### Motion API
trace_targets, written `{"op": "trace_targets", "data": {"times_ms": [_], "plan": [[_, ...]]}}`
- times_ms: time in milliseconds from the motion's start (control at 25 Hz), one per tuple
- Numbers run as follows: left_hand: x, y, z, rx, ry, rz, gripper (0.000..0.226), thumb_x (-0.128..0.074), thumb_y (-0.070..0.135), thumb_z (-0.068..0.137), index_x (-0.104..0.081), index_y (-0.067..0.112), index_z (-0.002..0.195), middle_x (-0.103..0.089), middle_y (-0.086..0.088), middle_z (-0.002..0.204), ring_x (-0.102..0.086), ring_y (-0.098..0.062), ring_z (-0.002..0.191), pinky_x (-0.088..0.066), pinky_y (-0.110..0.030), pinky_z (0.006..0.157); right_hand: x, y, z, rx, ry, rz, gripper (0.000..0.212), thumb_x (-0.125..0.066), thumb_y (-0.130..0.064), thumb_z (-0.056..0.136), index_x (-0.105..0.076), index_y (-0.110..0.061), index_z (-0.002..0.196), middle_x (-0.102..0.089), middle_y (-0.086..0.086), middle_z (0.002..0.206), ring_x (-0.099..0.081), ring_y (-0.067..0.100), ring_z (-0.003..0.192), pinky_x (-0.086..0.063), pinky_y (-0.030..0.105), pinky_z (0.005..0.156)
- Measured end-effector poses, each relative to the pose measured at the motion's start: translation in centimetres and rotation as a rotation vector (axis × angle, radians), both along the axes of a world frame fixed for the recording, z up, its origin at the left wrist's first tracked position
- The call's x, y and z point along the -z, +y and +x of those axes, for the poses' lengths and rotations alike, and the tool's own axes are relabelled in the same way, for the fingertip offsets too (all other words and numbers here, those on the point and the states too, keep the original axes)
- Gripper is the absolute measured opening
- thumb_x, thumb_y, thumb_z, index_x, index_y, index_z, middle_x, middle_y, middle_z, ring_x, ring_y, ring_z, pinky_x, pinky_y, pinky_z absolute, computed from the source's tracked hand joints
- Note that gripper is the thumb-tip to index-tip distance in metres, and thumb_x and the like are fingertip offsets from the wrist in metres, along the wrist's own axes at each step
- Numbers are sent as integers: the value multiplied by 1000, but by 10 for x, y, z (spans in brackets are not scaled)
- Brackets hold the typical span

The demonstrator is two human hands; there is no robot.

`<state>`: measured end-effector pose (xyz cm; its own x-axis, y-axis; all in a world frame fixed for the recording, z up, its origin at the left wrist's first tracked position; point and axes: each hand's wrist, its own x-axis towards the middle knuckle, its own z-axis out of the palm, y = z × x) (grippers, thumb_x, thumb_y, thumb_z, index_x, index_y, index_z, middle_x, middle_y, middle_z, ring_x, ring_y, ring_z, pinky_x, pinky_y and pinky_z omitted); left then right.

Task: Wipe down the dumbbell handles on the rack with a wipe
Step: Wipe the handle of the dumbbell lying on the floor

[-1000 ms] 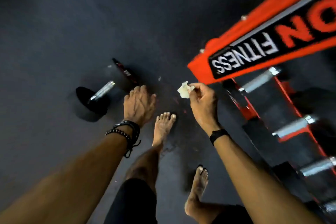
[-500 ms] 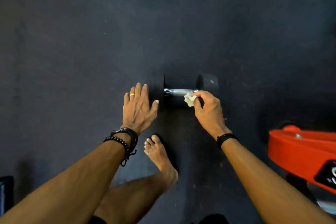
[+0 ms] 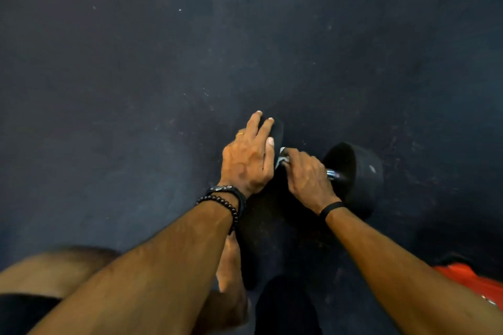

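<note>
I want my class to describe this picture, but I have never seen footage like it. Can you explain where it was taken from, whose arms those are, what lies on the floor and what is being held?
There is no machine here, only a person. The camera sits on their head and looks down, so both arms reach in from the bottom edge. A black dumbbell lies on the dark floor. The left hand, with straight fingers, rests on the dumbbell's nearer weight. The right hand curls round the shiny handle, pressing a small white wipe against it. The left wrist wears beaded bracelets, the right a black band. The orange shape at lower right is part of the rack. A bare foot shows below the left arm.
</note>
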<state>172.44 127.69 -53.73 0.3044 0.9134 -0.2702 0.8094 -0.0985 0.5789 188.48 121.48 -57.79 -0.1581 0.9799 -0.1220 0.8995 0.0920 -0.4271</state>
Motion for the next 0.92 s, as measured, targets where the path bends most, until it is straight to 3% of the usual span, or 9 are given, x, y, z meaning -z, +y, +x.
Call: {"op": "trace_targets", "data": {"times_ms": [160,400,520,640,800,920], "plan": [[2,1,-3,-35,-40,-5,51,-33,33,98,-56,12,138,-44,-11,152,-61,-33,111,-58,-45,69,10,4,-12,96,-84,98,22,-42,-26,89,-50,-18,108,-62,5,70,-59,26,57,-47,32,52],[1,2,-1,-51,-32,13,52,-30,33,99,-56,10,138,-44,-12,151,-61,-33,114,-58,-46,74,8,5,-10,98,-18,8,21,-41,-27,94,-54,-16,107,-62,2,75,-60,22,60,-48,34,53],[1,-6,-3,-35,-21,36,52,-30,32,100,-54,9,139,-42,-11,153,-62,-32,113,-58,-44,74,8,-2,-11,74,55,-27,22,-41,-24,94,-51,-17,114,-66,5,109,-66,22,81,-51,35,61],[1,-6,-3,-34,8,19,53,-27,35,100,-52,10,141,-40,-9,155,-60,-32,117,-57,-46,78,12,-4,-11,102,84,-68,31,-42,-25,94,-58,-16,120,-54,5,139,-65,19,101,-53,35,69],[2,-3,-1,-10,19,40,53,-27,35,100,-51,10,141,-40,-9,154,-60,-31,117,-57,-47,77,13,-2,-10,104,79,1,31,-50,-19,90,-64,-15,117,-59,6,130,-62,22,103,-53,36,72],[2,-7,-2,-3,-4,69,51,-28,32,100,-52,8,138,-43,-10,152,-62,-30,112,-58,-44,72,5,-11,-16,138,46,40,39,-53,-11,86,-61,-11,125,-57,9,119,-56,26,108,-44,50,98]]}}
